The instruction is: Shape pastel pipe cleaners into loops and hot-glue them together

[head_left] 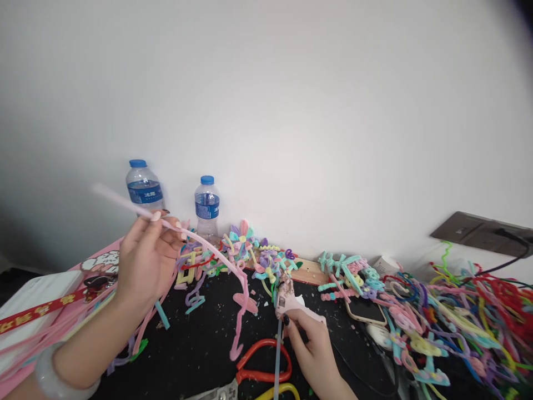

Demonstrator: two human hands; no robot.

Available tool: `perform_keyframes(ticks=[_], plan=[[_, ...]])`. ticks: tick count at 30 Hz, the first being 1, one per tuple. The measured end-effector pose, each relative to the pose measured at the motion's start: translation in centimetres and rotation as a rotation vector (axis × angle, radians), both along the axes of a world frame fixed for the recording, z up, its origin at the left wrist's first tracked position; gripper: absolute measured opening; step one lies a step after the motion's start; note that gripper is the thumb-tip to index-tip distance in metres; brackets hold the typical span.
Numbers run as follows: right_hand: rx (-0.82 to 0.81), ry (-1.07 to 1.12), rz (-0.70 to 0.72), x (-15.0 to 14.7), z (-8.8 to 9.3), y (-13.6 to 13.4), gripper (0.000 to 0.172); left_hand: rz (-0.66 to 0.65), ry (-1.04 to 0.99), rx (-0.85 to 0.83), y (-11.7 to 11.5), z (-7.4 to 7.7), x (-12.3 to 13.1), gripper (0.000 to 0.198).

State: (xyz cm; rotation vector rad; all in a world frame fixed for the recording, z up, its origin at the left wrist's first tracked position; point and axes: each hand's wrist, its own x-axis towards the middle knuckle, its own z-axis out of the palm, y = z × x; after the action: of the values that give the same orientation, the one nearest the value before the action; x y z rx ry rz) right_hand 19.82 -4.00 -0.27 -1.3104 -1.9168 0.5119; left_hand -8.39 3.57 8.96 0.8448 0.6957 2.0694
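My left hand (147, 253) is raised above the black tabletop (200, 344) and pinches a long pink pipe cleaner (216, 261). The pipe cleaner curves down to the right and ends in a curl near the table. My right hand (310, 347) rests low on the table and grips a pink hot glue gun (289, 303), its nozzle pointing up toward a cluster of pastel pipe-cleaner flowers (254, 250). A translucent glue stick (277, 361) runs out of the back of the gun.
Red-handled scissors (258, 366) lie in front of my right hand. Two water bottles (144, 189) (207, 205) stand against the white wall. A tangled heap of coloured pipe cleaners (458, 322) fills the right side, over a phone (368, 311). A pink box (50, 305) lies at left; a wall socket (478, 230) at right.
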Motion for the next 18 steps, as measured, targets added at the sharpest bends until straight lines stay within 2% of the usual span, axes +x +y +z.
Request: perform_keyframes(ticks=[3,5,7,10,12,14,16,18], plan=[[-0.001,0.004,0.004,0.0,0.1,-0.1,0.022,0.037,0.039,-0.022,0.0,-0.2,0.5,0.011],[0.005,-0.002,0.001,0.0,0.1,-0.1,0.022,0.111,0.187,-0.026,0.1,-0.7,0.6,0.008],[0.014,-0.005,0.002,0.0,0.1,0.0,0.023,0.254,0.434,-0.003,0.2,-1.3,0.4,0.01],[0.018,-0.003,-0.002,0.0,0.1,0.0,0.026,0.641,0.888,0.005,0.0,-2.2,-0.1,0.019],[0.01,-0.002,-0.007,0.0,0.1,0.0,0.027,0.674,1.051,-0.002,-0.2,-2.6,-0.4,0.021],[0.003,-0.002,-0.012,0.0,0.1,0.0,0.028,0.636,1.12,-0.011,-0.3,-2.9,-0.5,0.022],[-0.003,-0.003,-0.015,0.0,0.1,-0.1,0.028,0.597,1.102,-0.007,-0.3,-2.9,-0.5,0.023],[-0.006,0.006,-0.019,0.1,0.1,-0.1,0.028,0.536,1.002,0.016,-0.3,-2.8,-0.4,0.024]])
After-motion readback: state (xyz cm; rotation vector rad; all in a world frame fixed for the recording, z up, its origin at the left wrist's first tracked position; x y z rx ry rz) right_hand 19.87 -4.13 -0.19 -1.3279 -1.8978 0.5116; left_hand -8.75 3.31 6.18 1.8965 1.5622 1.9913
